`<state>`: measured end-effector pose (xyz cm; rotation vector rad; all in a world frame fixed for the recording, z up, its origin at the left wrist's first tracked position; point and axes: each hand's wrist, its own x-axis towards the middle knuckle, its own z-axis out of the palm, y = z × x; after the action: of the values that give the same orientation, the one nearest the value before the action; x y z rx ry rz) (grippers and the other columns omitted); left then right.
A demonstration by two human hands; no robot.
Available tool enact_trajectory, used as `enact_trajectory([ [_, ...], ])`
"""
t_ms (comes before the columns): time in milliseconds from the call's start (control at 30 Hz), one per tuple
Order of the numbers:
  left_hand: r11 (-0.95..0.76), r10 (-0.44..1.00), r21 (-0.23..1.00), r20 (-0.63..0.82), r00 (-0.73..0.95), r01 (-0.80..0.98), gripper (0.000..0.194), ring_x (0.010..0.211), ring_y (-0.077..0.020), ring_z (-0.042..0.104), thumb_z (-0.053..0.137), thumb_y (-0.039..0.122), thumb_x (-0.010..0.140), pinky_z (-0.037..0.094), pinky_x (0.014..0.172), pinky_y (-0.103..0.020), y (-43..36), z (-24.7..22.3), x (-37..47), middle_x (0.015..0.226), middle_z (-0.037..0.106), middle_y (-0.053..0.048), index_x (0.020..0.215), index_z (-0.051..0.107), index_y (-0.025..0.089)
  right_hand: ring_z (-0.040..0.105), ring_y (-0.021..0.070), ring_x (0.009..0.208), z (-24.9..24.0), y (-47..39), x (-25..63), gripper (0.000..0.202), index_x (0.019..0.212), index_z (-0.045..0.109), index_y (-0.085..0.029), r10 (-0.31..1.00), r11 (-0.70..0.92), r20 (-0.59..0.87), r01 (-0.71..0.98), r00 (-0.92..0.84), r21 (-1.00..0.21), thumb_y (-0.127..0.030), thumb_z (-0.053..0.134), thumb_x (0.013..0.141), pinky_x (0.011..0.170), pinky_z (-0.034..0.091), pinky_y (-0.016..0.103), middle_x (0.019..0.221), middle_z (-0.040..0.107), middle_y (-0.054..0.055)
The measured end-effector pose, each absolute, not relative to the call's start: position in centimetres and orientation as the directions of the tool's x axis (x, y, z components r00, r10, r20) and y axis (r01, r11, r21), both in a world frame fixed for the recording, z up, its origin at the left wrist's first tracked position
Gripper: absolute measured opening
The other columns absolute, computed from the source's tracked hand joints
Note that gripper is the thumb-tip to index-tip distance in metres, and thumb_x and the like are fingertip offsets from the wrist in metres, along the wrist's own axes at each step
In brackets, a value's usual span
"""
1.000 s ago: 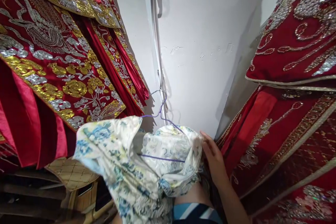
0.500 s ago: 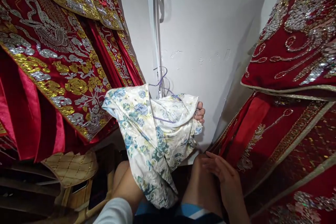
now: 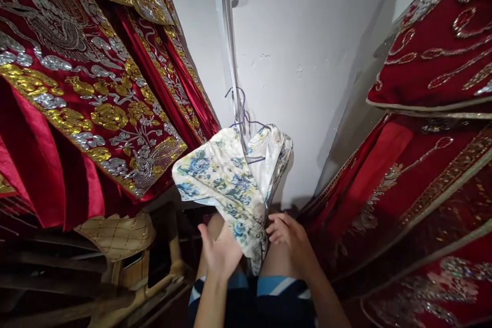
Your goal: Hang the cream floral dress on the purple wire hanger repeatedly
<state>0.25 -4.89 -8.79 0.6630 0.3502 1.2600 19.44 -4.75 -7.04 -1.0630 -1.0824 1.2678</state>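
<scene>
A white blouse or dress top with blue and green flowers (image 3: 234, 174) hangs in front of me on a purple hanger (image 3: 244, 107). Its front crosses over at the neck, and the cloth gathers to a narrow lower end. My left hand (image 3: 221, 253) is open at the lower left of the garment, palm up and thumb apart. Its fingertips are partly hidden by the cloth. Close to the garment's lower right edge, my right hand (image 3: 286, 236) has loosely bent, parted fingers; whether it touches the cloth I cannot tell.
Red gowns with gold and silver embroidery (image 3: 111, 113) hang at the left. More beaded red gowns (image 3: 400, 164) hang at the right. A pale vertical pole (image 3: 226, 25) runs along the white wall (image 3: 300, 20). A chair with a quilted back (image 3: 119, 233) stands lower left.
My left hand has let go of the garment's upper right side and come down to its lower left. The garment now hangs narrower from the hanger. My right hand has moved left toward it.
</scene>
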Motion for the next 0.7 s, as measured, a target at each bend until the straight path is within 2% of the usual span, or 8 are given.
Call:
enact_trajectory([
  [67,0.069,0.978,0.763,0.075,0.193,-0.643,0.083,0.131,-0.0375,0.055,0.077,0.073,0.064,0.043,0.109,-0.050,-5.4,-8.1,0.5,0.136,0.064,-0.014,0.130,0.065,0.025,0.053,0.0127,0.047,-7.0,-4.0,17.7,0.047,0.097,0.071,-0.019,0.998,0.067,0.068,-0.128,-0.001,-0.989,-0.064,0.067,0.083,0.046,0.041,0.025,0.072,0.069,0.002],
  [133,-0.027,1.000,0.919,0.029,0.000,-0.393,0.065,0.121,-0.0349,0.062,0.087,0.052,0.062,0.046,0.105,-0.044,-5.4,-7.2,0.8,0.122,0.071,-0.013,0.117,0.071,0.023,0.044,0.0103,0.043,-7.0,-3.5,15.9,0.042,0.091,0.067,-0.021,0.993,0.111,0.115,-0.093,-0.034,-0.989,-0.062,0.062,0.087,0.045,0.035,0.024,0.066,0.063,-0.002],
  [200,-0.069,0.972,0.986,0.032,-0.235,-0.151,0.037,0.102,-0.0309,0.068,0.083,0.039,0.066,0.051,0.094,-0.039,-5.0,-6.5,1.1,0.102,0.075,-0.011,0.096,0.074,0.019,0.042,0.0107,0.045,-7.1,-3.3,14.4,0.039,0.085,0.061,-0.022,0.987,0.131,0.138,-0.090,-0.080,-0.987,-0.061,0.059,0.090,0.046,0.034,0.024,0.059,0.058,-0.004],
  [300,-0.063,0.922,0.997,0.037,-0.385,-0.054,0.018,0.080,-0.0259,0.066,0.071,0.036,0.071,0.052,0.076,-0.035,-4.6,-6.4,1.2,0.081,0.073,-0.007,0.078,0.070,0.019,0.038,0.0113,0.042,-7.6,-3.2,13.2,0.040,0.085,0.054,-0.024,0.989,0.055,0.075,-0.158,-0.124,-0.986,-0.063,0.056,0.090,0.044,0.029,0.024,0.054,0.056,-0.005],
  [400,-0.030,0.932,0.992,-0.017,-0.363,-0.121,0.017,0.077,-0.0240,0.064,0.066,0.033,0.072,0.052,0.073,-0.033,-4.8,-6.8,1.1,0.081,0.072,-0.005,0.079,0.070,0.019,0.035,0.0106,0.042,-7.5,-2.5,13.2,0.043,0.082,0.050,-0.024,0.995,-0.009,0.016,-0.243,-0.100,-0.970,-0.066,0.056,0.088,0.044,0.024,0.024,0.054,0.052,-0.006],
  [533,-0.045,0.935,0.976,-0.034,-0.352,-0.214,0.023,0.084,-0.0237,0.065,0.062,0.029,0.073,0.053,0.079,-0.032,-5.0,-7.5,0.9,0.087,0.071,-0.005,0.092,0.070,0.017,0.034,0.0095,0.049,-5.7,-1.5,13.1,0.042,0.069,0.045,-0.023,0.986,0.085,0.119,-0.266,-0.116,-0.960,-0.057,0.058,0.089,0.047,0.023,0.024,0.056,0.039,-0.007],
  [633,-0.151,0.854,0.980,0.061,-0.517,-0.132,0.034,0.087,-0.0212,0.064,0.061,0.026,0.075,0.052,0.079,-0.031,-4.9,-8.0,0.0,0.095,0.068,-0.004,0.107,0.065,0.018,0.030,0.0095,0.048,-4.9,-1.9,13.3,0.040,0.065,0.048,-0.022,0.979,0.140,0.162,-0.166,-0.125,-0.976,-0.050,0.055,0.093,0.048,0.023,0.026,0.052,0.036,-0.007],
  [700,-0.257,0.708,0.966,0.181,-0.683,-0.010,0.040,0.091,-0.0196,0.062,0.061,0.022,0.074,0.051,0.083,-0.030,-4.9,-8.2,-1.1,0.099,0.065,-0.003,0.114,0.060,0.020,0.030,0.0102,0.047,-5.0,-2.5,13.8,0.039,0.064,0.052,-0.021,0.986,0.122,0.132,-0.106,-0.097,-0.987,-0.048,0.054,0.093,0.048,0.022,0.027,0.050,0.037,-0.006],
])
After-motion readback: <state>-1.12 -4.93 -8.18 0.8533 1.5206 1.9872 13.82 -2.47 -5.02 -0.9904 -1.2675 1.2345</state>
